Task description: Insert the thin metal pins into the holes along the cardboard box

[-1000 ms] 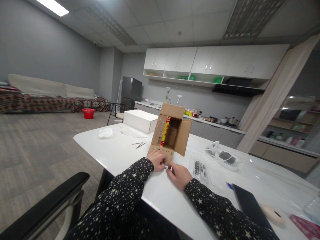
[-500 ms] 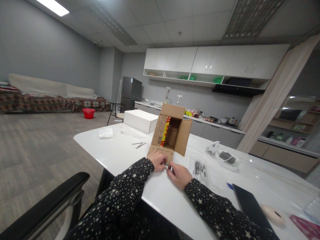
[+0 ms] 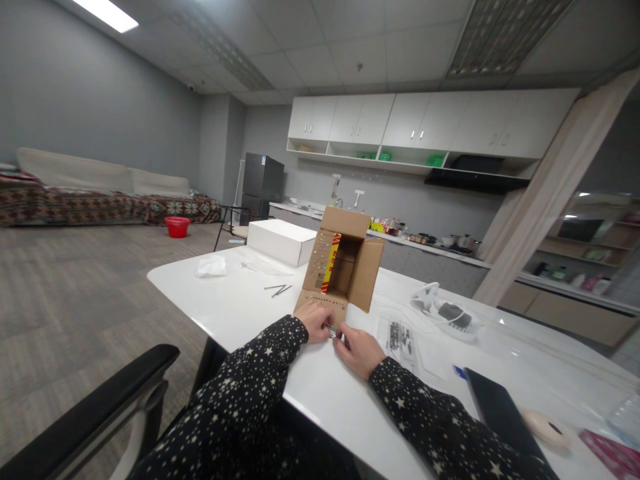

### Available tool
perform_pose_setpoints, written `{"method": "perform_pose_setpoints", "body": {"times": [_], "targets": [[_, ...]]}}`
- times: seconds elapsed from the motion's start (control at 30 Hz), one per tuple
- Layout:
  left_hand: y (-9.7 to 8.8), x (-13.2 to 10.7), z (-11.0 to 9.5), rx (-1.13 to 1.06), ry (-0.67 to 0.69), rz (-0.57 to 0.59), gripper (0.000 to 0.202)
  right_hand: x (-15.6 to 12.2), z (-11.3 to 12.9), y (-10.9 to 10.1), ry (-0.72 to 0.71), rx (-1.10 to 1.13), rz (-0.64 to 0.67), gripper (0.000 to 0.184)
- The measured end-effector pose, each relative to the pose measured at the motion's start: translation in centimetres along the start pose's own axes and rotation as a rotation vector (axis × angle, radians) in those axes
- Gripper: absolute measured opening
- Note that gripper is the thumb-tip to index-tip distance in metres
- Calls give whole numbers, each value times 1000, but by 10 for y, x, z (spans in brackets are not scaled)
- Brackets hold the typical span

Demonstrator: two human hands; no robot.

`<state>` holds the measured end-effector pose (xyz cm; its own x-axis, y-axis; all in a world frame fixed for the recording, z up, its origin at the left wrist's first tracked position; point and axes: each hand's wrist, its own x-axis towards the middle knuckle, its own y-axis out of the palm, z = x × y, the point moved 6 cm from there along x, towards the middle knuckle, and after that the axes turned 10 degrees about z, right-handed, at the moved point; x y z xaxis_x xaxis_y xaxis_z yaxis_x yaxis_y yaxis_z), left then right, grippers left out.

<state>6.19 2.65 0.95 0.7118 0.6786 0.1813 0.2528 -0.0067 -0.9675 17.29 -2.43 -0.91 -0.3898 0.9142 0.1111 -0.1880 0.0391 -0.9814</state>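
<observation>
An open cardboard box (image 3: 313, 267) tilts up in front of me, its side flaps spread and a front flap (image 3: 339, 309) folded down towards me. Small studs dot its left panel, and a row of dark holes or studs runs along the front flap. My left hand (image 3: 315, 321) lies against that flap's edge with its fingers closed. Close beside it, my right hand (image 3: 359, 350) is pinched. A small silvery piece (image 3: 331, 331) shows between both sets of fingertips; its exact kind is too small to tell.
On the white table (image 3: 225, 313) lie thin metal rods (image 3: 279, 291), a clear tray of small metal parts (image 3: 400, 339), a white box (image 3: 280, 240), a crumpled white wrapper (image 3: 211, 267), a white device with a cord (image 3: 453, 317), and a black phone-like slab (image 3: 500, 407). A chair armrest (image 3: 125, 387) stands left.
My fingertips have shifted only slightly, and more of the small silvery piece shows between them. The box and both arms stay in place.
</observation>
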Motion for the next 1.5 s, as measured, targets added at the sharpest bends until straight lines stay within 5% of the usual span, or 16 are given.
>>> {"method": "perform_pose_setpoints", "body": {"times": [0.8,1.5], "targets": [[9,9,17,90,-71,-48,22,-1,1,-2,17,8,26,15],[-11,-1,16,24,-92,-242,9,-1,1,-1,24,-7,28,14]]}}
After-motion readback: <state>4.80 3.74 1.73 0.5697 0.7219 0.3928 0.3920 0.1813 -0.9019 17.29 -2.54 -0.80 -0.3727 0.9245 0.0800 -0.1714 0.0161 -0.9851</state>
